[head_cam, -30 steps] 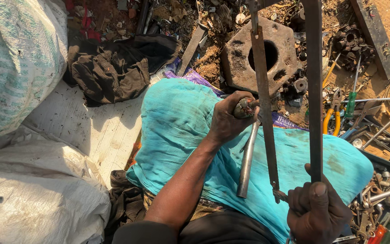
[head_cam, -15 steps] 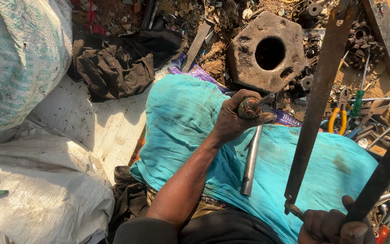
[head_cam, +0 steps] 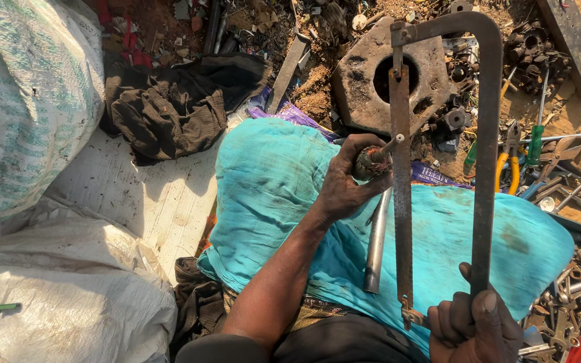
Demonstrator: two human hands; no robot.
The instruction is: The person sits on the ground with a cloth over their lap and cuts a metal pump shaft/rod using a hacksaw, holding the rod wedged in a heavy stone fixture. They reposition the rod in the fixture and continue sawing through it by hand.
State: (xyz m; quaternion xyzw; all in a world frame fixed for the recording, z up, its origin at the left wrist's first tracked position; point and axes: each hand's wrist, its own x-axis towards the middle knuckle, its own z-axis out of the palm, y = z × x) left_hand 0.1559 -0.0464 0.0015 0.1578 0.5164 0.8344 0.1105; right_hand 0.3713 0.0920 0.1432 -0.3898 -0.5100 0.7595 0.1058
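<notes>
Item: my left hand (head_cam: 344, 185) clenches a small motor rotor (head_cam: 370, 161) steady on the teal cloth (head_cam: 270, 181); at five o'clock, my right hand (head_cam: 473, 326) fists the hacksaw (head_cam: 485, 154), blade across it.

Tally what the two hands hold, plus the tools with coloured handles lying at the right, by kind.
Hacksaw, right hand: 1
Small motor rotor, left hand: 1
Yellow-handled pliers: 1
Green-handled screwdriver: 1
Total: 4

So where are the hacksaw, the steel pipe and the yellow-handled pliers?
hacksaw (head_cam: 487, 154), head view, on its rusty frame's back bar.
steel pipe (head_cam: 376, 245), head view, mid-length.
yellow-handled pliers (head_cam: 506, 171), head view, on a handle.
</notes>
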